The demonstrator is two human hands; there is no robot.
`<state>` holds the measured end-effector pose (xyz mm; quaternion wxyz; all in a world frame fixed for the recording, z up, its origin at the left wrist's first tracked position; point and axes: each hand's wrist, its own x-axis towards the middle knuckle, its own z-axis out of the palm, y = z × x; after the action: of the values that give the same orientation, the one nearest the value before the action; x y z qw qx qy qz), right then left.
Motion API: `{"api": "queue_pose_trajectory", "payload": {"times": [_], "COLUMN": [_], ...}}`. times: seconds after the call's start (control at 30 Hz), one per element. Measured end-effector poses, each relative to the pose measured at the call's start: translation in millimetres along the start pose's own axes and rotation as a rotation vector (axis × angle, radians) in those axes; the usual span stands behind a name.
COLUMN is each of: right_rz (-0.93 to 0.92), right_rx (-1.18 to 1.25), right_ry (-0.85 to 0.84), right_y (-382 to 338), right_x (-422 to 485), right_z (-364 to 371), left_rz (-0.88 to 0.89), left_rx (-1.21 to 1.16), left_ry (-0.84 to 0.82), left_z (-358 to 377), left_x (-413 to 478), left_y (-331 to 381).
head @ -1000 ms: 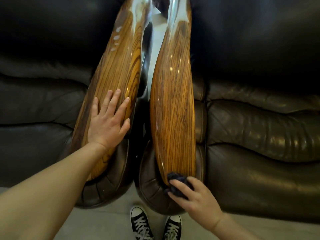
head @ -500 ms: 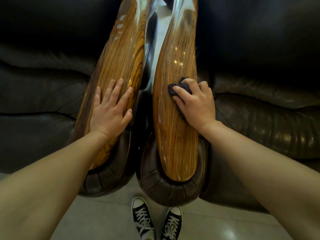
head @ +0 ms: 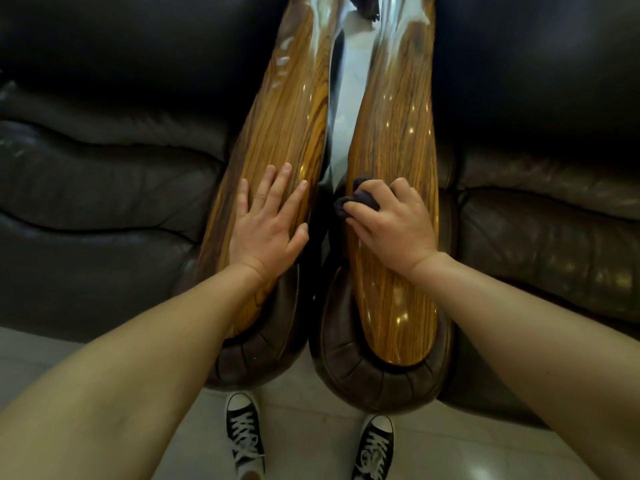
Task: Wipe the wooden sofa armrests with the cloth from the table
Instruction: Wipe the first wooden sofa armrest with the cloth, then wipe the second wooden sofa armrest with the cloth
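We wipe the right armrest with a dark cloth.
At frame centre our right hand pinches the bunched cloth on the wood's inner edge, having shifted toward the gap since half a second ago; our left hand stays flat, fingers spread, on the left armrest.

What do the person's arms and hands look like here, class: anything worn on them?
Both forearms are bare all the way to the picture's edge: no sleeves show. The left hand and right hand wear no gloves, and no rings, watch or bracelets can be seen on the fingers or wrists. The fingernails look short and unpainted. The only clothing in view is a pair of black lace-up sneakers with white toe caps.
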<state>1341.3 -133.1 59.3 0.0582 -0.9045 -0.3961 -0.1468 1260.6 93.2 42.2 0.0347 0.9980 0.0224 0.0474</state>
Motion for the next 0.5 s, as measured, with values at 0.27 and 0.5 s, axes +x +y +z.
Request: {"api": "queue_pose_trajectory", "payload": {"times": [0.27, 0.5], "right_rz": [0.231, 0.416], "right_rx": [0.186, 0.450], "right_ry": [-0.116, 0.083], "right_y": [-29.8, -84.8], "right_x": [58.3, 91.1], "right_z": [-16.2, -8.6], "left_rz": [0.078, 0.082], "left_rx": [-0.326, -0.325], "left_ry": [-0.065, 0.040], "left_z": [-20.5, -27.1], "left_x": [-4.3, -3.6], "left_y": [-21.4, -94.2]}}
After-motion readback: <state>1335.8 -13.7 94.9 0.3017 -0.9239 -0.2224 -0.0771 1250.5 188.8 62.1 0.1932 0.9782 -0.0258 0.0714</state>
